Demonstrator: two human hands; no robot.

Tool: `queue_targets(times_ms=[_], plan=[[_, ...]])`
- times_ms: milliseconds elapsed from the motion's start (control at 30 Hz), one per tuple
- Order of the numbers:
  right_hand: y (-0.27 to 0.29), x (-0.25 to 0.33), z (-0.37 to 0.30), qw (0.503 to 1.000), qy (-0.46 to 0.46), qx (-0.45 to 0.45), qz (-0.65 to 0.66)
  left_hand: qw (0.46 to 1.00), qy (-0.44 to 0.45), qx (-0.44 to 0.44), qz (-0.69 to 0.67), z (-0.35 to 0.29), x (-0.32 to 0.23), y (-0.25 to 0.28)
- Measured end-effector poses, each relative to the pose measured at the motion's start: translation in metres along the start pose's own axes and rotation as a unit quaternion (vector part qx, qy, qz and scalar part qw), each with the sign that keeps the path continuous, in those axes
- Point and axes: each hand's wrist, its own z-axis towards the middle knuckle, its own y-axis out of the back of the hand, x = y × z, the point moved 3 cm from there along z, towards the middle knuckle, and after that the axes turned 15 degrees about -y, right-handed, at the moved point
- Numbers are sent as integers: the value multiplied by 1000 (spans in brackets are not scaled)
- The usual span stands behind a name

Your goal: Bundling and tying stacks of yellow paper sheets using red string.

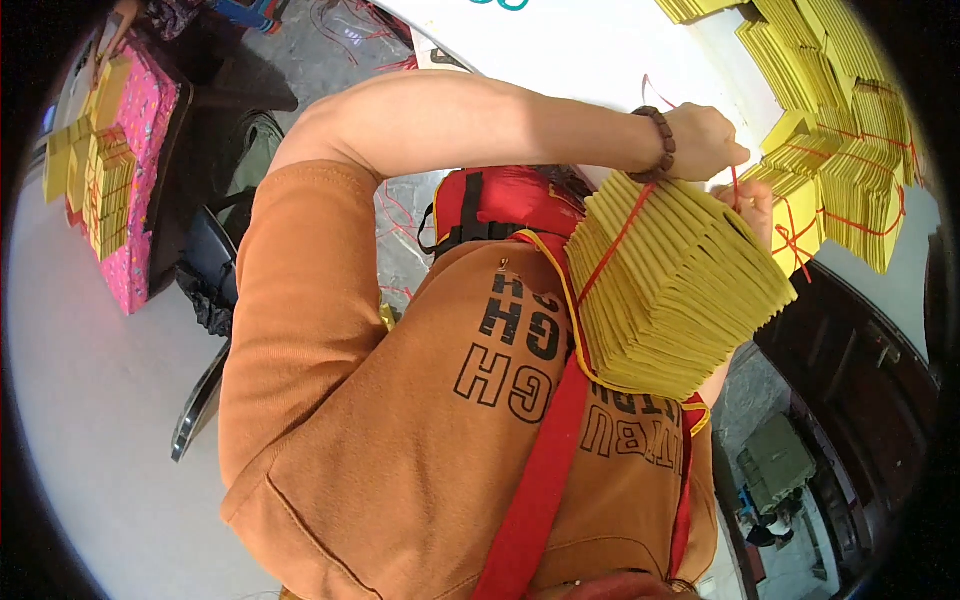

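A thick stack of yellow folded paper pieces (pixel 680 285) leans against my chest, fanned in many layers. Red string (pixel 617 243) runs around the stack, and a length of it stands up between my hands at the far corner. My left hand (pixel 703 142), with a dark beaded bracelet at its wrist, is closed above that corner and pinches the string. Just beyond the same corner, my right hand (pixel 757 205) has curled fingers at the string's lower part. The stack hides most of my right hand and forearm.
More string-tied yellow bundles (pixel 840 150) lie on the white table (pixel 610 50) at the far right. To the left, a pink patterned table (pixel 150 170) bears further yellow bundles (pixel 108 190). A black chair (pixel 215 250) stands nearby, and a dark door (pixel 850 330) is at the right.
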Motion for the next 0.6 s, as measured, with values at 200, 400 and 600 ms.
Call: queue_targets(times_ms=[200, 400, 600], plan=[[2, -13, -10, 994, -52, -23, 93, 996, 46, 43, -63, -1, -1, -2], [-13, -14, -17, 826, -187, -23, 530, 990, -78, 115, -32, -2, -18, -6], [1, -11, -20, 991, 14, -43, 128, 963, -181, 198, 33, -1, -38, -5]])
